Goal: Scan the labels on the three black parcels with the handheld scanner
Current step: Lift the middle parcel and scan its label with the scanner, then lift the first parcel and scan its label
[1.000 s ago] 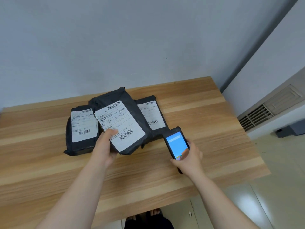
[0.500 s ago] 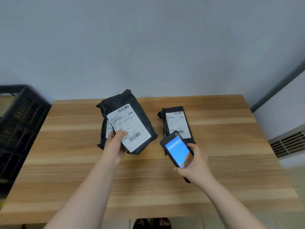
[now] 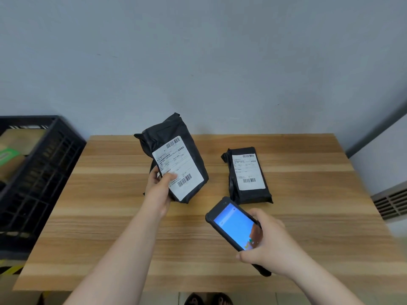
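The left hand (image 3: 159, 190) is making a grip clamped on the lower left edge of a black parcel (image 3: 176, 157), thumb pressing on its white label (image 3: 176, 166) and fingers curling behind, out of sight. The parcel is standing tilted, its top leaning away from the grip, its lower corner looking close to or on the wooden surface (image 3: 308, 216); contact is hard to tell. The label is carrying two barcodes and small print too fine to read. Behind that grip, a sliver of another black parcel (image 3: 152, 170) is peeking out, mostly hidden by the hand and the held parcel.

The right hand (image 3: 264, 243) is making a grip closed around the handheld scanner (image 3: 235, 225), its blue screen facing up, its lower end covered by the palm. Beyond this grip, a third black parcel (image 3: 248, 175) is lying flat on the surface, label up, well apart from the held one.

To the left of the left grip, a black plastic crate (image 3: 39, 172) is sitting beside the surface, cut off by the frame edge, its contents blurred.
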`<state>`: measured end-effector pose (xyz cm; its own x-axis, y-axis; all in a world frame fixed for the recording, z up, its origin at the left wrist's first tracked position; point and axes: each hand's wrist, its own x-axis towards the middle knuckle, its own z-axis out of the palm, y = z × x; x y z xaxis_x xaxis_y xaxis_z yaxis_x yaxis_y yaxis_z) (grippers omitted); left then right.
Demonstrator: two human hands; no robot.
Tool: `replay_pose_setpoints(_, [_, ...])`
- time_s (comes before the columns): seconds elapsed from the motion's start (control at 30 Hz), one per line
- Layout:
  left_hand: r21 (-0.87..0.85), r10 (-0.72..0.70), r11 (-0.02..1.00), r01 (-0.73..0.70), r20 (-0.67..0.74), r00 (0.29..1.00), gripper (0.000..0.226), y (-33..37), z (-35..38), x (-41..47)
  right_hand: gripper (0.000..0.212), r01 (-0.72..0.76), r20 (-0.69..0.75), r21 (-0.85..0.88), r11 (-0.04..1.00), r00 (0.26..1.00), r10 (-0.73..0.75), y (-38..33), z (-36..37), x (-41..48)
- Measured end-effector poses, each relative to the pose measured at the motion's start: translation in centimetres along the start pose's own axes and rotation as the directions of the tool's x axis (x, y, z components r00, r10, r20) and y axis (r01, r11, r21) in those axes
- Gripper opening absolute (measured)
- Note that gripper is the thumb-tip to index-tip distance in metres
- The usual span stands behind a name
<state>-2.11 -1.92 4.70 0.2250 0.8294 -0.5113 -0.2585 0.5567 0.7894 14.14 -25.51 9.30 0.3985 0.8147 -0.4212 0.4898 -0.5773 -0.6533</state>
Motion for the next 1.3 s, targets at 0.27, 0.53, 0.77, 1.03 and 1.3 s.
replay_pose_setpoints(0.27, [0.017, 0.032, 0.999, -0.032, -0.020, 0.999, 0.060, 0.1, 0.1, -0.5, 0.060, -0.032, -0.020, -0.046, 0.998, 0.999, 0.031, 0.4, 0.2, -1.1])
replay_pose_setpoints(0.53, [0.005, 0.028, 1.000, -0.028, -0.010, 1.000, 0.051, -0.2, 0.0, -0.7, 0.077, -0.027, -0.024, -0.057, 0.998, 0.999, 0.025, 0.7, 0.3, -1.8])
replay_pose_setpoints(0.77, [-0.041, -0.044, 0.998, 0.042, -0.052, 0.998, 0.031, -1.5, -0.2, 0.4, 0.090, -0.016, -0.144, 0.084, 0.996, 0.989, 0.028, 2.2, 1.4, -1.2])
replay_pose_setpoints(1.03, [0.047, -0.180, 0.982, 0.184, -0.073, 0.981, 0.049, -3.1, 1.1, 2.9, 0.096, -0.078, -0.303, 0.228, 0.970, 0.942, 0.147, 4.5, 3.3, 2.0])
replay_pose_setpoints(1.3, [0.181, -0.270, 0.944, 0.274, -0.051, 0.962, 0.033, -4.8, 3.1, 6.8, 0.098, -0.077, -0.383, 0.238, 0.968, 0.909, 0.166, 5.9, 4.2, 5.1])
